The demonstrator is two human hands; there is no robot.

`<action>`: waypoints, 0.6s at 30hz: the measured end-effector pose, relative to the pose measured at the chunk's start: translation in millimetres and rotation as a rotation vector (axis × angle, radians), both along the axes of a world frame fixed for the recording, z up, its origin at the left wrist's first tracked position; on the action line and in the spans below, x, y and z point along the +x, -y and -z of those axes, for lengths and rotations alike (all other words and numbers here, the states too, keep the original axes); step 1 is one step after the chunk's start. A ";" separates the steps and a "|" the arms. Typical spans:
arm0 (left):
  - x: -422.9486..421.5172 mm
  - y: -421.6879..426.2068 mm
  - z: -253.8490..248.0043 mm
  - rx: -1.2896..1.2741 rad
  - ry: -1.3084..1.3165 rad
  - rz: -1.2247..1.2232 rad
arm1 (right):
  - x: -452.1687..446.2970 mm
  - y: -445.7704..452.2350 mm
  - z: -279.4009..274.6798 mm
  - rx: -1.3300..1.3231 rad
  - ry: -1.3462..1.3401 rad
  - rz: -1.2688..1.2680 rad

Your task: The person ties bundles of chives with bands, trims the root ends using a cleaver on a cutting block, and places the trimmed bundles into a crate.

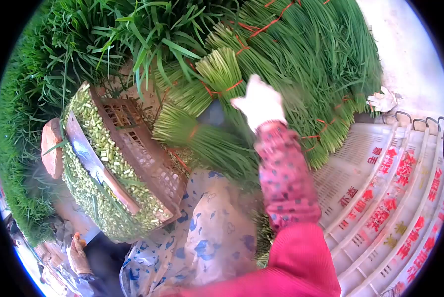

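Observation:
My right hand [261, 103], in a white glove and a patterned pink sleeve cover, reaches over bundles of garlic chives. Its thumb stands apart from the fingers, and I see nothing held in it. Just left of it lies a chive bundle [221, 74] tied with red bands, its pale cut ends toward the upper left. Another tied bundle [194, 131] lies lower, in front of my plastic-covered lap [217, 232]. A large pile of tied chives [311, 54] spreads beyond the hand. My left hand is out of view.
A cleaver [91, 153] with a wooden handle rests on chopped chive ends [108, 148] by a brown crate [155, 158]. Loose chives [34, 99] fill the left. At right stand a white basket [380, 198] and a white glove [382, 100]. Another person's gloved hand [78, 255] shows lower left.

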State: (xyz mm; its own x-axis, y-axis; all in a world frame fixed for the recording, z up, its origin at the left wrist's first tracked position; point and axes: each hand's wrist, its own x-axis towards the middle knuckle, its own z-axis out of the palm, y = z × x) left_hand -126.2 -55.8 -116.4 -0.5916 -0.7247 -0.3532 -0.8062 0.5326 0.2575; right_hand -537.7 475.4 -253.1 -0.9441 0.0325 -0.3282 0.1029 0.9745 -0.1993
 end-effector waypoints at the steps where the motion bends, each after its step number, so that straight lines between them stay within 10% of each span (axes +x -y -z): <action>1: -1.8 -0.3 -2.2 -0.021 0.015 -0.008 | -12.1 14.0 24.4 0.011 -0.001 0.002; 7: 1.0 3.8 -5.4 -0.077 0.110 0.059 | -10.1 46.8 97.0 -0.029 -0.090 0.255; 13: -1.3 -7.0 -4.3 0.013 0.038 -0.067 | 57.7 21.8 12.9 -0.205 -0.268 0.129; 18: -46.4 -82.5 22.7 0.327 -0.414 0.568 | 129.5 38.5 -94.9 -0.472 -0.545 -0.169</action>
